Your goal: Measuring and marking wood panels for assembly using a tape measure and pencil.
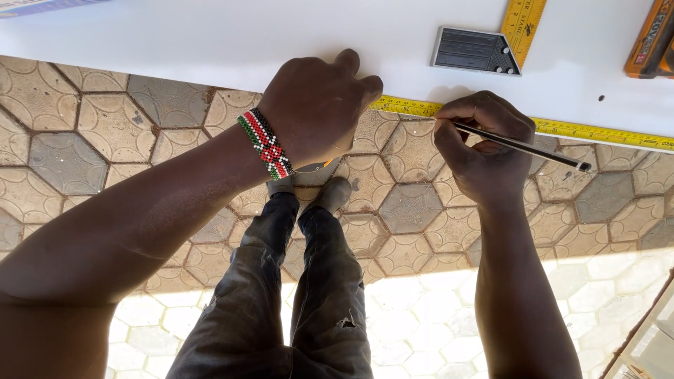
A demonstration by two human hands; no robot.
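A white board (210, 35) lies across the top of the view. A yellow tape measure blade (597, 131) runs along its near edge. My left hand (319, 105), with a beaded bracelet on the wrist, is closed over the tape's end at the board's edge, pressing it down. My right hand (481, 144) grips a dark pencil (526, 146), its tip touching the board edge beside the tape, its back end pointing right.
A grey metal square (474, 50) with a yellow ruler arm lies on the board at upper right. An orange tool (653, 42) sits at the far right. Below are my legs, shoes and hexagonal paving (91, 133).
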